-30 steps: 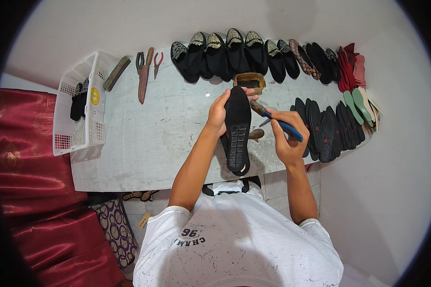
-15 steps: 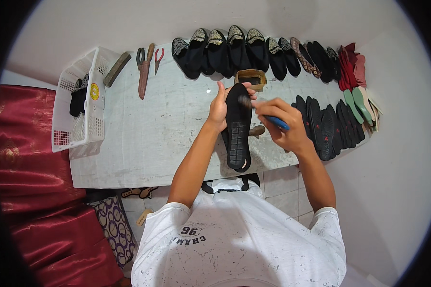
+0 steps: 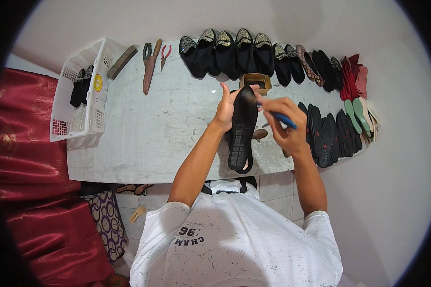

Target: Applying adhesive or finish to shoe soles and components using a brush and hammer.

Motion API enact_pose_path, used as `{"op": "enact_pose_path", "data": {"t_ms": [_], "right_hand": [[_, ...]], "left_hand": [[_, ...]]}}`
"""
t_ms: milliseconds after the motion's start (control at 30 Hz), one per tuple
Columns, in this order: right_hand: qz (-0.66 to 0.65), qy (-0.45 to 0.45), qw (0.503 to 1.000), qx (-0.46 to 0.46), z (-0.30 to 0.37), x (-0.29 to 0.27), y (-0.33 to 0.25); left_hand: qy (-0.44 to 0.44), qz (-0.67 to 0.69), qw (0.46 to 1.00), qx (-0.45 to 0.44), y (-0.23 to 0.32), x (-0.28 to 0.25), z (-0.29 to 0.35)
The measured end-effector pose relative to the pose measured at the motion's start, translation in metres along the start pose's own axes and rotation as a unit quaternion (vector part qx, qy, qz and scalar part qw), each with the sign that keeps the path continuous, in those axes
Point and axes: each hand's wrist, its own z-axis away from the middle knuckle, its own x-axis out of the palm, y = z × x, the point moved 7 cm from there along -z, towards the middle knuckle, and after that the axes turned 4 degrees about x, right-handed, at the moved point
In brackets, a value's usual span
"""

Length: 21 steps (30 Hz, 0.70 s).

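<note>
In my left hand lies a black shoe, sole up and toe pointing away from me. Its underside has a raised grid towards the heel, and a pale patch shows at the heel edge. The left fingers pass behind the toe while the thumb sticks up beside it. My right hand is closed around a blue-handled brush, its tip at the right side of the toe area, which looks shiny. Just beyond the toe stands a small brownish open box with dark contents. Under my right hand a brown wooden handle lies on the table.
Black shoes with patterned uppers line the table's back edge. Black soles, green insoles and red pieces lie at the right. A white basket, a dark block, pliers and a sheathed knife are left.
My right hand has shifted slightly right with the brush, its tip now at the toe's right side. The sole's front part looks shinier. The whole view has shifted a little.
</note>
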Motion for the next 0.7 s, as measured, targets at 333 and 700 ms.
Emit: {"op": "enact_pose_path", "data": {"t_ms": [333,700], "right_hand": [[-0.126,-0.172,0.971,0.112,0.040,0.024,0.006],[0.078,0.013,0.997,0.004,0.011,0.034,-0.003]], "left_hand": [[0.049,0.002,0.999,-0.001,0.000,-0.006,0.001],[0.043,0.016,0.999,-0.008,-0.004,-0.006,-0.002]]}}
